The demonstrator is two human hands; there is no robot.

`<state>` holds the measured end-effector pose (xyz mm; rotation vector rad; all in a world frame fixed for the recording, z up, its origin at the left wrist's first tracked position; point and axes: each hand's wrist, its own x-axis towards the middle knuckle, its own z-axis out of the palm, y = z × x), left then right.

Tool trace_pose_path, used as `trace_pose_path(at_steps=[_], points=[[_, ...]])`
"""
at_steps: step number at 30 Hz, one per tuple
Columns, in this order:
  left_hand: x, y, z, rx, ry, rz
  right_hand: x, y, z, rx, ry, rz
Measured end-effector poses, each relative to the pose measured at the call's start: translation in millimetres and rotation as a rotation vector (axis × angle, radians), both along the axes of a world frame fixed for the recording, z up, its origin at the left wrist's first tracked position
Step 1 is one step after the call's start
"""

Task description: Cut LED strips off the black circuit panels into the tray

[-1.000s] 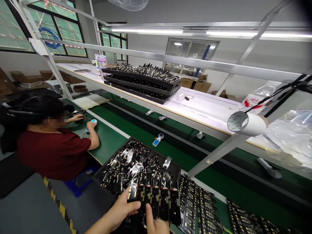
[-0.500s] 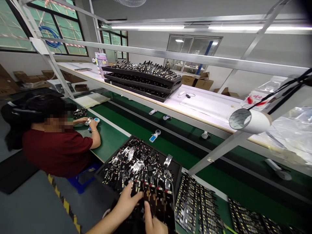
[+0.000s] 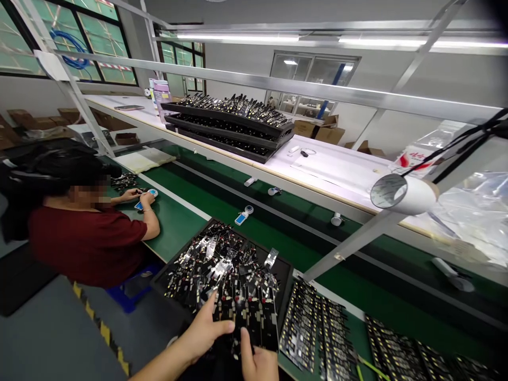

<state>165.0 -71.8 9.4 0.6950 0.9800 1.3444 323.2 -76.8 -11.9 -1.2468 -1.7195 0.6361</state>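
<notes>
Circuit-board panel, a dark strip of small boards joined side by side, sits at six o'clock in the head view, held over the near edge of a black tray. Left hand grips the panel's left edge, thumb on top and fingers beneath. Right hand pinches the panel's lower edge with the thumb pressed on its face; its other fingers are hidden under the panel.

Loose boards fill the tray in a jumbled heap just beyond the panel, toward eleven o'clock. To the panel's right, at four o'clock, flat panels lie side by side on the green bench, and more run off toward the right edge. Judged from this, a good share has been broken apart and a sizeable stack remains whole; the held panel itself looks unbroken.

At nine o'clock a co-worker in a dark red shirt leans over the same bench. Stacked black trays rest on the white shelf at twelve o'clock.
</notes>
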Motion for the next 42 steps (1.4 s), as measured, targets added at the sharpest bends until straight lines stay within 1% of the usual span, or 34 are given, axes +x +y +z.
trace_pose_path(at_steps=[2,3,4,6,9,11,12,15,18,21,22,24,27,30,34,36,38,40,42], points=[[3,2,-6.2,0.028,0.099,0.084,-2,-2,-2.6,0.068,-0.109,-0.006],[5,2,-8.4,0.028,0.109,0.106,-2,-2,-3.3,0.094,-0.155,-0.027],[6,2,-10.0,0.012,0.078,0.101,-3,-2,-3.5,0.115,-0.198,-0.05],[7,1,-10.7,-0.063,-0.093,0.022,-2,-1,-2.8,0.146,-0.273,-0.058],[5,-3,-7.6,-0.161,-0.388,-0.084,0,3,-3.9,0.166,-0.32,0.038],[3,-5,-4.3,-0.152,-0.465,-0.108,0,3,-8.6,0.142,-0.26,0.032],[3,-6,-2.7,-0.137,-0.448,-0.113,0,3,-11.8,0.109,-0.203,0.019],[3,-3,1.6,-0.1,-0.281,-0.079,0,2,-19.3,-0.064,-0.004,-0.035],[2,3,3.2,-0.103,-0.228,-0.022,0,8,-16.9,-0.269,0.231,-0.071],[-3,8,1.2,-0.13,-0.156,-0.028,-1,17,-9.5,-0.447,0.396,0.033],[-5,9,0.2,-0.133,-0.1,-0.032,-2,19,-7.7,-0.49,0.41,0.062],[-7,9,-1.8,-0.122,0.013,-0.03,-4,21,-6.3,-0.524,0.397,0.066],[-4,8,-5.4,-0.086,0.118,-0.001,-5,19,-7.6,-0.471,0.327,0.01],[4,7,-13.9,-0.092,0.143,0.035,-5,16,-8.4,-0.44,0.252,-0.03],[9,9,-29.5,-0.084,0.194,0.165,-6,14,-4.2,-0.314,0.158,0.003],[9,10,-32.5,-0.078,0.131,0.186,-8,15,-1.0,-0.31,0.134,0.048],[7,10,-30.1,-0.117,-0.049,0.12,-9,19,1.5,-0.345,0.128,0.083],[6,10,-24.3,-0.183,-0.213,0.024,-10,25,1.7,-0.302,0.114,0.096],[6,9,-19.3,-0.228,-0.226,-0.036,-9,31,-1.4,-0.24,0.057,0.092]])
